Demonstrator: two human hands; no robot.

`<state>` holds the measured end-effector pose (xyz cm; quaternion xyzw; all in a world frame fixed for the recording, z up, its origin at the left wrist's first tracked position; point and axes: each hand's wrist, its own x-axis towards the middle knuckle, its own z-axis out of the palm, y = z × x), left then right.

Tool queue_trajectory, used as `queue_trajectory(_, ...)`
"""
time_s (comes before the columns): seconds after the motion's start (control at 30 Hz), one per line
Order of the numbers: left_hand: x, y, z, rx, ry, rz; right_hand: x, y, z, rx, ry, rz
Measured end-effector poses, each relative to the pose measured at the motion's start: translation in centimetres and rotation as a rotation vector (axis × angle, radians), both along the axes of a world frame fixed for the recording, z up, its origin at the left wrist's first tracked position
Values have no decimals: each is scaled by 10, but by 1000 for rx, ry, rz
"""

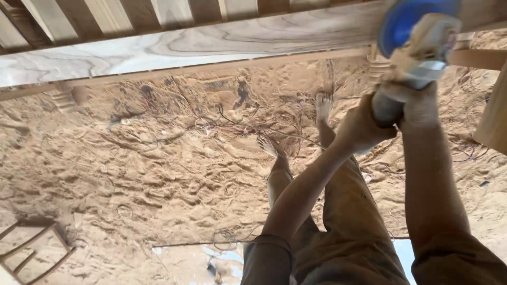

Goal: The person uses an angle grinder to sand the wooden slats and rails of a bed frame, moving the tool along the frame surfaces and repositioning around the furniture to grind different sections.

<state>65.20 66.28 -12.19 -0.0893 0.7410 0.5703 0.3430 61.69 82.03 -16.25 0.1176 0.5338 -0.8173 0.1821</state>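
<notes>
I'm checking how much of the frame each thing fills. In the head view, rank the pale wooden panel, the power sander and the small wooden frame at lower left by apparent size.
1. pale wooden panel, spanning the top.
2 and 3. power sander and small wooden frame look alike; the sander is blurred and nearer the camera, the frame cut off, so unranked.

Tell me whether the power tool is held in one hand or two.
Two: left hand and right hand both grip the power tool.

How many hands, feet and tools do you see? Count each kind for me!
Hands: 2, the left hand and right hand, both gripping the power tool.
Bare feet: 2, one foot and the other foot on the sawdust floor.
Power tools: 1, the grey power tool with a blue disc, held by the wooden frame.
Total: 5
</notes>
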Motion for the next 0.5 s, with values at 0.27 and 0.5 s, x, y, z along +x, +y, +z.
queue_trajectory(0.27,37,-100,-34,-9,17,128,-4,-150,-3,-23,3,82)
queue_trajectory(0.5,86,-145,-66,432,261,755,-14,-237,34,455,-133,563)
